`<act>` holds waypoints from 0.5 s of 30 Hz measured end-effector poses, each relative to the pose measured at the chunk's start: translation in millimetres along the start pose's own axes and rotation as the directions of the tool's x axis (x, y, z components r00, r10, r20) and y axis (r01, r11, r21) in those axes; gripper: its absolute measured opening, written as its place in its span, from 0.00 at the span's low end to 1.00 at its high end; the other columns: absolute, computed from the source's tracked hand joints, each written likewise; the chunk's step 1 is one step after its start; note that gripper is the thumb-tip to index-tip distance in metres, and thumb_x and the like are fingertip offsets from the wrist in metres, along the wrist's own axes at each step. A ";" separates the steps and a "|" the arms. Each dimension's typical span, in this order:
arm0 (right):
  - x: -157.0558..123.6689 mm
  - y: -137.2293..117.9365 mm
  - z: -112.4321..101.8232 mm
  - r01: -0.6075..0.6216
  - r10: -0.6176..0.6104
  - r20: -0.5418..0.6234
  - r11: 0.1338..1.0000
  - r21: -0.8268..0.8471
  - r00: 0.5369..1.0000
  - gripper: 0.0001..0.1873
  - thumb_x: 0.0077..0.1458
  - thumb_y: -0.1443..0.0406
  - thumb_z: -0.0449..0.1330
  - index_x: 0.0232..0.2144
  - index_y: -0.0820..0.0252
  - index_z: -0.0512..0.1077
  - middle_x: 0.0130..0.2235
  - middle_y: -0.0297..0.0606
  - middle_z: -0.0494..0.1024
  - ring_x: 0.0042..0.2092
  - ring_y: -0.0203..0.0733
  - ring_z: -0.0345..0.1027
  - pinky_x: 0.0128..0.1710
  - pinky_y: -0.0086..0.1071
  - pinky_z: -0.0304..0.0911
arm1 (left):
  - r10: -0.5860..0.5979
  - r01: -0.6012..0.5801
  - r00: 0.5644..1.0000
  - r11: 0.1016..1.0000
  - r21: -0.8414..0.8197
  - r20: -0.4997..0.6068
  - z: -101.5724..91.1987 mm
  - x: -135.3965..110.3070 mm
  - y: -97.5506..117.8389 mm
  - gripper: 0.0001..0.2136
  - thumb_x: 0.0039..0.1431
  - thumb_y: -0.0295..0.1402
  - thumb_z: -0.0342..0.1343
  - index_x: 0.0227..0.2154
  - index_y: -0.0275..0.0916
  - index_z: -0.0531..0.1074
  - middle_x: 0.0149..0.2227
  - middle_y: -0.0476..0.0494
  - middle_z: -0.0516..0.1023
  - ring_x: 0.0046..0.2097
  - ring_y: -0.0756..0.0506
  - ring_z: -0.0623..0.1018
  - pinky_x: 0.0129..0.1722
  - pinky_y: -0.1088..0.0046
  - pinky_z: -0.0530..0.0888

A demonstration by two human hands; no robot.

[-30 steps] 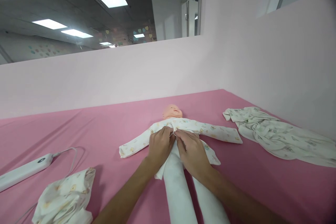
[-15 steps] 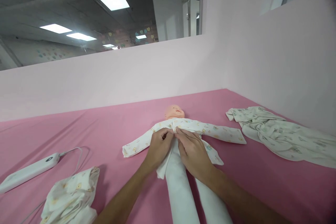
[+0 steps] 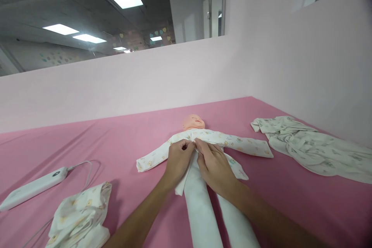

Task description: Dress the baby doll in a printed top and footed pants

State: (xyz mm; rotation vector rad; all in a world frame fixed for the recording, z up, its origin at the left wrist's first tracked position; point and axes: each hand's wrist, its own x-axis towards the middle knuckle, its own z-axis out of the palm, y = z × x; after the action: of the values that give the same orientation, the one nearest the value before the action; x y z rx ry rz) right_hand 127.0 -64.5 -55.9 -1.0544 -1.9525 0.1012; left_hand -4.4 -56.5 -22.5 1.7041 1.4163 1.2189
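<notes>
A baby doll (image 3: 194, 122) with a bare head and white cloth legs lies on its back, its head away from me. It wears a white baby shirt (image 3: 244, 145) with a small print, sleeves spread to both sides and the lower front edges apart. My left hand (image 3: 179, 159) pinches the shirt's front edge at the middle of the chest. Against it, my right hand (image 3: 214, 166) is closed on the other front edge, thumb and fingers together. The fingertips meet and hide whatever fastening lies between them.
Pink sheet (image 3: 124, 135) covers the surface, with pale walls behind and to the right. A crumpled printed cloth (image 3: 308, 143) lies at right, folded printed clothing (image 3: 83, 215) at front left. Beside that is a white device (image 3: 35, 188) with a cable. A window (image 3: 87, 15) is above.
Both hands keep their pinch on the shirt front, fingertips shifting slightly. The whole view has moved a little; the doll and cloths lie as before.
</notes>
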 end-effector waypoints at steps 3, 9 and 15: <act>-0.2 0.5 -0.1 0.020 -0.020 0.023 1.000 -0.002 1.000 0.27 0.56 0.74 0.44 0.58 0.62 0.56 0.48 0.42 0.76 0.49 0.46 0.68 0.51 0.45 0.60 | 0.011 -0.007 0.999 0.994 0.113 -0.035 2.0 0.7 1.5 0.13 0.54 0.34 0.49 0.16 0.37 0.61 0.19 0.54 0.61 0.25 0.53 0.59 0.25 0.76 0.58; -0.6 -0.2 1.4 -0.014 0.014 -0.011 0.999 -0.043 1.000 0.24 0.57 0.72 0.46 0.56 0.64 0.61 0.49 0.43 0.76 0.50 0.48 0.66 0.51 0.45 0.60 | 0.018 -0.007 0.998 0.981 0.193 -0.055 4.7 3.6 -0.5 0.12 0.55 0.34 0.49 0.17 0.37 0.62 0.20 0.53 0.64 0.26 0.52 0.61 0.26 0.75 0.58; 0.6 -1.8 1.5 -0.036 0.033 -0.039 0.996 -0.076 0.999 0.21 0.58 0.71 0.48 0.54 0.63 0.66 0.48 0.41 0.76 0.52 0.48 0.64 0.52 0.46 0.57 | 0.040 -0.039 0.999 0.998 0.042 -0.015 3.8 2.1 -4.5 0.11 0.56 0.34 0.48 0.21 0.37 0.64 0.24 0.53 0.67 0.29 0.52 0.64 0.29 0.77 0.62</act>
State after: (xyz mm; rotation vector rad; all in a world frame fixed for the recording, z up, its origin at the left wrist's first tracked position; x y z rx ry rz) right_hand 124.6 -64.8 -55.6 -1.1325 -1.9172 0.0256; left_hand -2.8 -52.9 -27.4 1.7619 1.4337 1.2346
